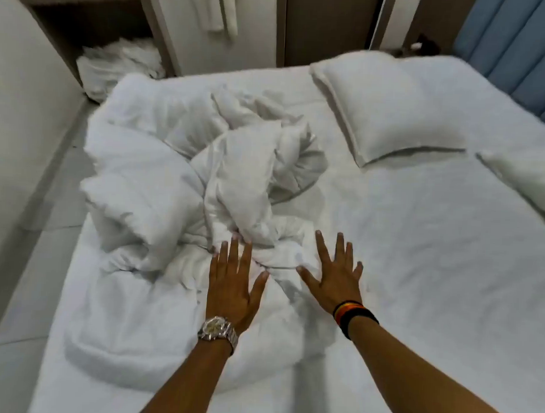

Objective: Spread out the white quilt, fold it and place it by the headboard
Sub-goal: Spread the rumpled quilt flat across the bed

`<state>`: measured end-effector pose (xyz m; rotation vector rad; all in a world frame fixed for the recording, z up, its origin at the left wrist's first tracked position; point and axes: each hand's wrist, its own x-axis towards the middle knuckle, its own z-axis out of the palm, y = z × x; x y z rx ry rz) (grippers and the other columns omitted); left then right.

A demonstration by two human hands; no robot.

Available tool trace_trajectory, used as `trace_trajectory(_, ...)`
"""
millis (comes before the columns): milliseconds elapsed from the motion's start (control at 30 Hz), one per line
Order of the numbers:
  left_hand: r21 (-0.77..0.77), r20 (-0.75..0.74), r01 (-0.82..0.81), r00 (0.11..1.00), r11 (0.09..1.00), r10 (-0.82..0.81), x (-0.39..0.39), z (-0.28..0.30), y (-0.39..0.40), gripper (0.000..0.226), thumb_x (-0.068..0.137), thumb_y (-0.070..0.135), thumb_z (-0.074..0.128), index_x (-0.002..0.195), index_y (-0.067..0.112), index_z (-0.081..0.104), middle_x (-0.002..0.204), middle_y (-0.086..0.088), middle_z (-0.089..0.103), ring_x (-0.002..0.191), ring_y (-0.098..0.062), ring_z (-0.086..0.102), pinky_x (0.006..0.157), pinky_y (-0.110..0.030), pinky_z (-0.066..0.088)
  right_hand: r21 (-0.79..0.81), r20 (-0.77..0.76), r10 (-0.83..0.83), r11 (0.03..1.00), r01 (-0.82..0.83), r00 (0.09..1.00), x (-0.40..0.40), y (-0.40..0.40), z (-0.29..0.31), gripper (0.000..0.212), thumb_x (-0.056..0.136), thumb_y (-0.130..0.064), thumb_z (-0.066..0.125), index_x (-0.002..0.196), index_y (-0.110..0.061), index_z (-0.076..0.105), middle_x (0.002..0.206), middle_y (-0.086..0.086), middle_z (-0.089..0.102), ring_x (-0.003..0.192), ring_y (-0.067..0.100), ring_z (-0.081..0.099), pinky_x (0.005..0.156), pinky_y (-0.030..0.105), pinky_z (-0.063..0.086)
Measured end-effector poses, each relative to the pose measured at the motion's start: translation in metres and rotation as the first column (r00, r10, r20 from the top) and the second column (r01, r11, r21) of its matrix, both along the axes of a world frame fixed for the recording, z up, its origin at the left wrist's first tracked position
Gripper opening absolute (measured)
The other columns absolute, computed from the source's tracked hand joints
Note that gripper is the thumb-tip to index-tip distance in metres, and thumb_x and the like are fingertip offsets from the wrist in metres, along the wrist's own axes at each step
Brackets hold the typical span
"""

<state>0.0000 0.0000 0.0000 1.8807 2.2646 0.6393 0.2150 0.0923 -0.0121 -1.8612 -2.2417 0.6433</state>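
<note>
The crumpled, puffy white quilt [185, 203] is seen heaped across the centre-left of the frame on the white-sheeted bed [417, 273], well apart from the blue padded headboard [517, 60] at upper right. Both hands are stretched flat above its near folds, the left hand [234, 282] with fingers splayed, the right hand [336, 279] likewise; nothing is gripped yet. Soft, light and bulky handling is to be expected, so a piped edge or corner should be sought and pinched.

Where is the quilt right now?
In the head view the white quilt lies crumpled on the left half of the bed, left of the pillow, with both open hands at its near edge.
</note>
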Motion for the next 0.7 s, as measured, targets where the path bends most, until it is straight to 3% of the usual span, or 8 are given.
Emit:
trace_trajectory(167, -0.127, -0.115, 0.0, 0.993, 0.992, -0.015, 0.023, -0.081, 0.003, 0.073, 0.104, 0.062, 0.018, 0.166, 0.024, 0.018, 0.175, -0.005, 0.006, 0.162, -0.024, -0.001, 0.128, -0.056, 0.008, -0.121, 0.132, -0.002, 0.993, 0.018, 0.991, 0.016, 0.013, -0.083, 0.101, 0.077, -0.096, 0.03, 0.153, -0.056, -0.024, 0.17, 0.014, -0.023, 0.156, 0.042, -0.013, 0.117, 0.074, 0.007)
trace_trajectory(267, -0.172, -0.248, 0.018, 0.967, 0.985, -0.061, 0.031, -0.114, 0.013, 0.071, 0.105, 0.06, 0.016, 0.166, 0.023, 0.018, 0.174, -0.005, 0.011, 0.162, -0.026, 0.004, 0.126, -0.064, 0.0, -0.05, 0.201, 0.024, 0.999, -0.015, 0.979, 0.018, 0.02, -0.112, 0.097, 0.078, -0.096, 0.027, 0.157, -0.054, -0.011, 0.17, 0.021, 0.002, 0.152, 0.046, 0.015, 0.112, 0.069, 0.022)
trace_trajectory(367, -0.224, -0.285, -0.001, 0.956, 0.975, -0.065, 0.031, -0.13, 0.016, 0.071, 0.105, 0.059, 0.014, 0.165, 0.023, 0.022, 0.173, -0.005, 0.017, 0.161, -0.027, 0.01, 0.124, -0.066, -0.003, 0.095, 0.265, 0.058, 0.992, -0.086, 0.962, 0.021, 0.026, -0.12, 0.088, 0.087, -0.085, 0.035, 0.162, -0.045, 0.014, 0.15, 0.025, 0.04, 0.116, 0.043, 0.051, 0.091, 0.052, 0.045)
trace_trajectory(433, -0.264, -0.273, -0.009, 0.96, 0.965, -0.066, 0.034, -0.13, 0.015, 0.072, 0.104, 0.06, 0.009, 0.165, 0.024, 0.024, 0.172, -0.005, 0.021, 0.161, -0.026, 0.013, 0.124, -0.067, -0.003, 0.098, 0.257, 0.141, 0.98, -0.171, 0.956, 0.023, 0.025, -0.115, 0.072, 0.098, -0.068, 0.041, 0.162, -0.042, 0.021, 0.136, 0.021, 0.051, 0.1, 0.038, 0.056, 0.078, 0.044, 0.049)
trace_trajectory(500, -0.291, -0.234, -0.008, 0.97, 0.957, -0.063, 0.037, -0.124, 0.012, 0.073, 0.104, 0.061, 0.005, 0.165, 0.025, 0.023, 0.172, -0.004, 0.022, 0.16, -0.026, 0.016, 0.124, -0.067, -0.001, 0.038, 0.218, 0.198, 0.977, -0.211, 0.956, 0.022, 0.015, -0.106, 0.06, 0.105, -0.05, 0.042, 0.161, -0.042, 0.024, 0.131, 0.016, 0.051, 0.098, 0.036, 0.058, 0.072, 0.04, 0.047)
trace_trajectory(700, -0.243, -0.022, 0.065, 0.997, 0.968, -0.072, 0.057, -0.079, -0.018, 0.075, 0.1, 0.067, -0.002, 0.166, 0.035, 0.01, 0.175, 0.001, 0.009, 0.161, -0.025, 0.007, 0.128, -0.055, 0.002, 0.04, 0.036, 0.025, 0.999, -0.026, 0.999, 0.046, -0.059, -0.058, 0.055, 0.104, -0.033, 0.045, 0.157, -0.046, 0.033, 0.118, 0.009, 0.053, 0.084, 0.032, 0.062, 0.069, 0.037, 0.05)
